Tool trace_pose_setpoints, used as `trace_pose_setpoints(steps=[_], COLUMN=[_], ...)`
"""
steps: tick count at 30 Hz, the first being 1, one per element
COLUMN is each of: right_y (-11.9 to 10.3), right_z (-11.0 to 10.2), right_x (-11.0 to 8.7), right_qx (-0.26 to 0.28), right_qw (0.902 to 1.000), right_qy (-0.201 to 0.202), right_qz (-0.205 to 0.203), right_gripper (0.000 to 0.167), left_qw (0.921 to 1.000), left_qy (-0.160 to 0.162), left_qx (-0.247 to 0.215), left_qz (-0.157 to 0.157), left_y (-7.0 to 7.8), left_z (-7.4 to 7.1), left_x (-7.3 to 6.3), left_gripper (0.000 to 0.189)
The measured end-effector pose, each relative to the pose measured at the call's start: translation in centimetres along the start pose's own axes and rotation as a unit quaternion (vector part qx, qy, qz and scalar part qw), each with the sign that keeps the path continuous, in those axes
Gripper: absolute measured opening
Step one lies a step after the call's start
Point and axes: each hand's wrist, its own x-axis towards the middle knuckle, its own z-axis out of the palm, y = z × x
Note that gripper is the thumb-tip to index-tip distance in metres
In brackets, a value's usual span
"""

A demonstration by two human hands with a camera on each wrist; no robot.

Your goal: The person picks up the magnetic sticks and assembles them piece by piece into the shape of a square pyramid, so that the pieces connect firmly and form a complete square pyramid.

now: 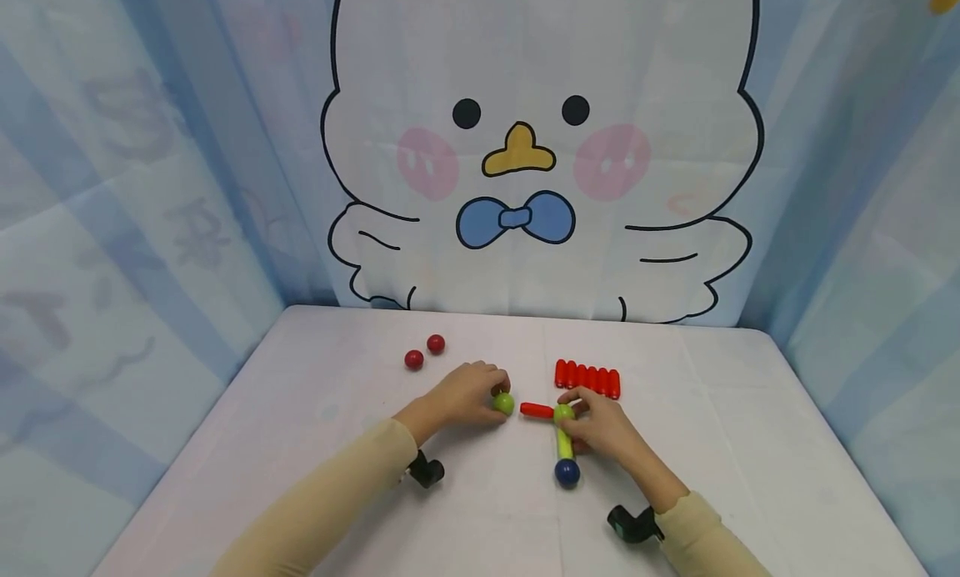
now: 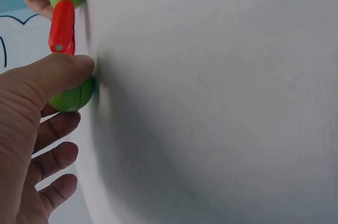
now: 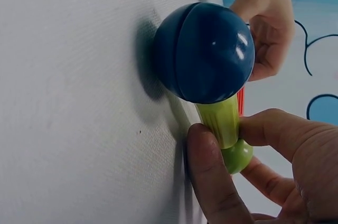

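My left hand [image 1: 465, 395] pinches a green ball [image 1: 503, 403] between thumb and index finger; the other fingers curve free in the left wrist view. Just right of this ball, a narrow gap away, lies the end of a red rod [image 1: 536, 410]. That rod joins a second green ball [image 1: 563, 413], from which a yellow-green rod [image 1: 565, 445] runs toward me to a dark blue ball [image 1: 567, 474]. My right hand [image 1: 603, 427] grips this joined piece at the second green ball and yellow-green rod, its fingers on both sides in the right wrist view.
Several red rods [image 1: 588, 378] lie side by side behind my right hand. Two red balls, one nearer [image 1: 414, 359] and one farther [image 1: 436, 343], sit at the back left of the white table [image 1: 712, 444]. A cartoon-printed curtain [image 1: 517, 277] hangs beyond the back edge.
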Motion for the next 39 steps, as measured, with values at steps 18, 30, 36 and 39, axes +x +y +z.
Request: trace_pose_setpoints(steps=[18,30,36,39], right_y=[-0.6,-1.4,-1.5,-1.5], right_z=[-0.1,0.7,0.7,0.6], right_x=[0.5,1.5,1.3,1.2], right_qx=[-0.118,-0.097,-0.098,-0.100], right_qw=[0.9911,0.9906,0.9906,0.9907], right_qy=[0.041,0.011,0.012,0.014], right_qz=[-0.044,-0.095,-0.096,-0.091], right_gripper=[0.032,0.027,0.024,0.022], left_qw=[0.9999,0.9998,0.9998,0.9999], left_qy=[-0.006,-0.013,-0.017,-0.013], left_qx=[0.003,0.001,0.003,0.006], left_qz=[0.015,0.013,-0.006,-0.007], left_y=[0.9,0.1,-0.7,-1.0], left_z=[-0.1,0.0,0.0,-0.2], left_x=[-0.1,-0.4,-0.7,-0.8], left_gripper=[0.040,0.040,0.038,0.036])
